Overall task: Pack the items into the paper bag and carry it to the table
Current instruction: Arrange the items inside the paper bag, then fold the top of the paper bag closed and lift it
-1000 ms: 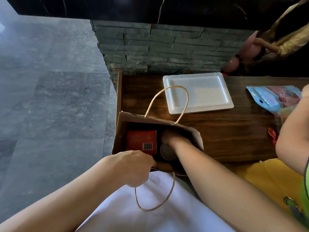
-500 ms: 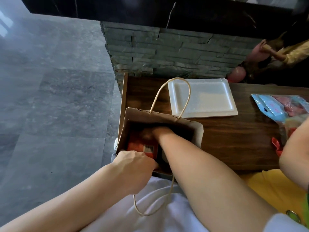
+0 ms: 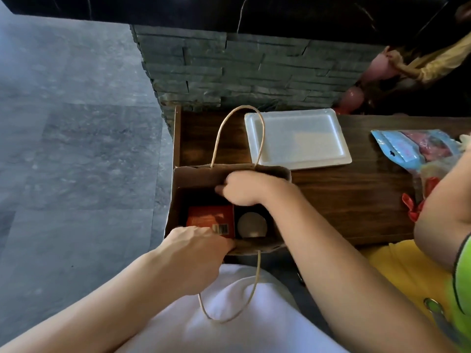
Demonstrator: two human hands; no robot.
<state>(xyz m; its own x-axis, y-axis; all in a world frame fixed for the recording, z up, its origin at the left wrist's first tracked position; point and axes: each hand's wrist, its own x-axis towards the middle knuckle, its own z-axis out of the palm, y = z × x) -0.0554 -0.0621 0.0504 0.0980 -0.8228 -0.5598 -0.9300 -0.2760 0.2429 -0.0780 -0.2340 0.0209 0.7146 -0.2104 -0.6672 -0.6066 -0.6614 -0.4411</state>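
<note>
Head cam, mid-pack: paper bag (image 3: 201, 178) sitting open at the near left corner of the wooden table (image 3: 356, 200).

Left hand (image 3: 197, 247) is pinched shut on the bag's near rim, I'd guess to keep the mouth spread so stuff drops in clean. Right hand (image 3: 244, 188) hovers over the opening, fingers curled loosely, and honestly I can't tell if it's holding anything. Down inside, a red box (image 3: 210, 220) lies flat with a round grey lid (image 3: 252, 225) just beside it. One handle (image 3: 238, 133) stands up at the far side, the other dangles toward the person's lap. White tray (image 3: 298, 138) and a blue snack packet (image 3: 405, 151) aren't packed yet.
</note>
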